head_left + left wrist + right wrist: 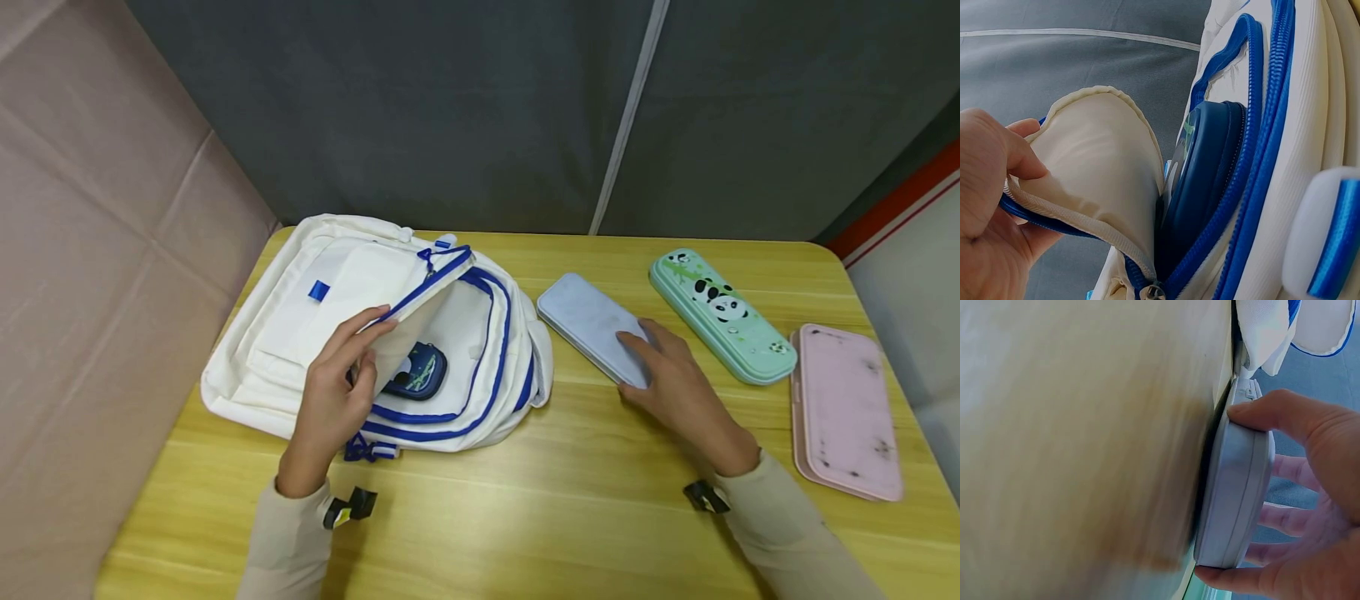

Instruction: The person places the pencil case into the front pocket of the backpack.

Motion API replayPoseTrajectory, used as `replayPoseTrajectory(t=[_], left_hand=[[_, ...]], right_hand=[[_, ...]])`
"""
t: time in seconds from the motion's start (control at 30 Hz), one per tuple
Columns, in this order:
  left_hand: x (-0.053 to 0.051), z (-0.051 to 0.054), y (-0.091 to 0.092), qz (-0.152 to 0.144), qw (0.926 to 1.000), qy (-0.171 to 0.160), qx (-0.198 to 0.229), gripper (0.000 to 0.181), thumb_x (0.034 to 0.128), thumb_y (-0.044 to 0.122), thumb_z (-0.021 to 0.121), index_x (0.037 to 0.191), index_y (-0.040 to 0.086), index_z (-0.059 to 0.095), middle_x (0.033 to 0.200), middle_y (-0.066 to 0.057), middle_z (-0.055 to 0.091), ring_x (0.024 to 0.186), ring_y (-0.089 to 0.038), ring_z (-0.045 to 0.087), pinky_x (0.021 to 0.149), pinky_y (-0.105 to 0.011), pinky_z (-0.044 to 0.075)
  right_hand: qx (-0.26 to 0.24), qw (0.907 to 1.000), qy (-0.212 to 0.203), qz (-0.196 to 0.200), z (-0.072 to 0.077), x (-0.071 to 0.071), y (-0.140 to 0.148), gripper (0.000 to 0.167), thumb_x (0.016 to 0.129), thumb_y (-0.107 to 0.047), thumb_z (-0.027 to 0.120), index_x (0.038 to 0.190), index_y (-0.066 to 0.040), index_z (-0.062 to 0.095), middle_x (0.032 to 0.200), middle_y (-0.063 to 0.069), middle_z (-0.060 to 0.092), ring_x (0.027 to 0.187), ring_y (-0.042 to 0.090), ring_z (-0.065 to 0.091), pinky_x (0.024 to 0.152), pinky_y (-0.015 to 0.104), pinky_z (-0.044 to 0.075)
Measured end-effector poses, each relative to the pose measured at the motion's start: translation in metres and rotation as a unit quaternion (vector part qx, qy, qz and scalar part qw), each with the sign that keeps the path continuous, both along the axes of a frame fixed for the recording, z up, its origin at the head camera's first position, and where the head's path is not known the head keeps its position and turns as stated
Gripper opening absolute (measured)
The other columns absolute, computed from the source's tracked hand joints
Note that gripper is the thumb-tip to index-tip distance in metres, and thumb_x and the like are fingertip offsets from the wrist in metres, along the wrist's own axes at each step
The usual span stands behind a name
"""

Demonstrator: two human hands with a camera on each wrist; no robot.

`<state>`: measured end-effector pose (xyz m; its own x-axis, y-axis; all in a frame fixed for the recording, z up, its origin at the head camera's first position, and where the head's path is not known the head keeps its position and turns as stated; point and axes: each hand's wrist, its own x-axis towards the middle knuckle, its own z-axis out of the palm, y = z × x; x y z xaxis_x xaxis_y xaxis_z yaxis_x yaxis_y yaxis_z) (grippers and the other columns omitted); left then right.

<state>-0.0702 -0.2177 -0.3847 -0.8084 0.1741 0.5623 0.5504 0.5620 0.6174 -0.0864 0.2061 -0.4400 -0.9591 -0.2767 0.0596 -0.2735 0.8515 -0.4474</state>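
Note:
A white backpack with blue zips lies on its back at the left of the table. My left hand pinches the edge of its unzipped front pocket flap and holds it raised. Inside the pocket sits a dark blue zipped case, partly hidden by the flap in the head view. To the right of the backpack, my right hand grips the near end of a light blue pencil case. In the right wrist view, thumb and fingers span the pencil case, which is against or very near the tabletop.
A mint green panda pencil case lies beyond my right hand. A pink case is at the table's right edge, beside the green one. Dark grey curtain hangs behind the wooden table; a pale fabric wall stands left.

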Motion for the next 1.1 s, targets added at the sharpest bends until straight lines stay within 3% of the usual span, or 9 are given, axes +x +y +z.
replayPoseTrajectory(t=[0.23,0.53,0.77,1.1], left_hand=[[-0.001,-0.001,0.0,0.002,1.0,0.0,0.0,0.05,0.0919,-0.023,0.052,0.13,0.002,0.072,0.143,-0.014,0.063,0.055,0.002,0.03,0.048,-0.016,0.029],[-0.001,-0.001,0.0,0.004,1.0,-0.002,-0.003,0.05,0.0923,-0.023,0.052,0.131,0.003,0.072,0.144,-0.014,0.063,0.055,0.002,0.03,0.048,-0.016,0.029],[-0.002,-0.001,0.0,0.004,1.0,0.003,-0.003,0.048,0.0928,-0.022,0.052,0.13,0.002,0.072,0.143,-0.014,0.063,0.055,0.002,0.03,0.048,-0.016,0.029],[-0.002,-0.003,0.0,0.006,1.0,-0.004,0.001,0.05,0.0921,-0.023,0.052,0.13,0.003,0.072,0.143,-0.014,0.063,0.056,0.0,0.03,0.049,-0.016,0.029]], right_hand=[[-0.008,0.9999,-0.007,-0.003,0.002,0.0,0.0,0.063,0.087,-0.014,0.078,0.146,-0.003,0.058,0.159,0.033,0.036,0.146,0.055,0.032,0.114,0.073,0.032],[0.0,0.9999,0.003,-0.014,0.004,0.001,-0.002,0.059,0.091,-0.018,0.076,0.146,-0.006,0.058,0.159,0.029,0.037,0.147,0.051,0.032,0.1,0.076,0.043],[0.001,0.9999,0.0,-0.016,0.007,0.001,-0.005,0.059,0.092,-0.017,0.076,0.148,-0.007,0.058,0.159,0.028,0.038,0.147,0.05,0.032,0.094,0.077,0.045],[-0.007,0.9994,0.031,-0.014,0.01,0.001,-0.006,0.059,0.091,-0.015,0.078,0.146,-0.007,0.059,0.158,0.027,0.04,0.147,0.049,0.034,0.091,0.076,0.048]])
